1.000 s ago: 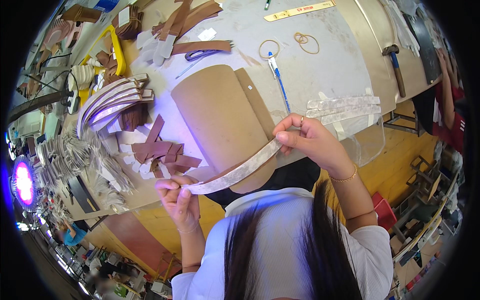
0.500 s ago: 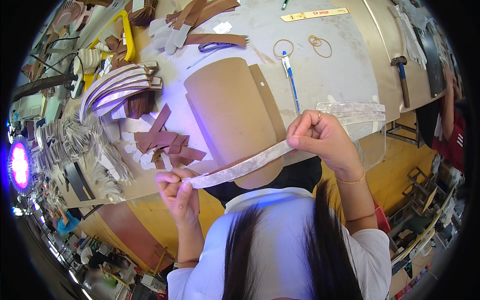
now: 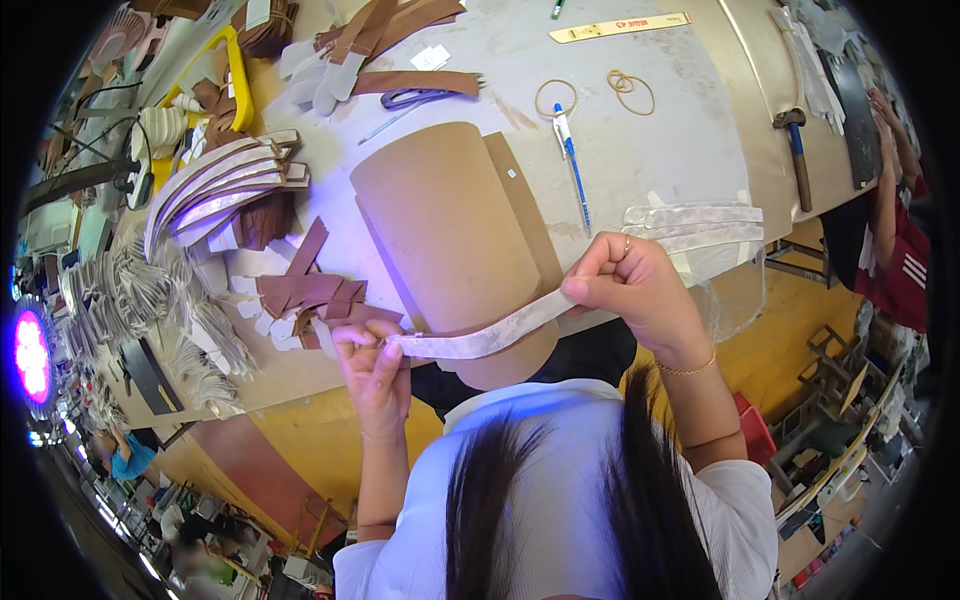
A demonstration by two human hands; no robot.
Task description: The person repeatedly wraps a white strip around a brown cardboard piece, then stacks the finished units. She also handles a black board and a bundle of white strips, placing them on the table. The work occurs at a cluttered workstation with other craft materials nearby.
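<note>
A long strip [image 3: 480, 343], whitish on the side facing me and brown along its far edge, hangs in a shallow curve between my hands. My left hand [image 3: 375, 375] pinches its left end, and my right hand [image 3: 630, 288] pinches the right end between thumb and fingers. Just beyond the strip, a curved tan board [image 3: 440, 220] lies at the table's near edge, with a flatter brown piece [image 3: 522, 195] showing along its right side. To the left of the board is a loose pile of brown strips [image 3: 315, 290].
Bundled white-faced strips [image 3: 225, 190] and many pale strips [image 3: 110, 290] cover the left side. A blue-and-white pen [image 3: 572, 165], rubber bands [image 3: 630, 92], a yellow ruler [image 3: 620, 27] and a hammer [image 3: 797, 160] lie farther off. Another person's arm [image 3: 890, 170] shows at far right.
My hands have come closer together, the left one moving right, and the strip sags more. The whole view has shifted slightly.
</note>
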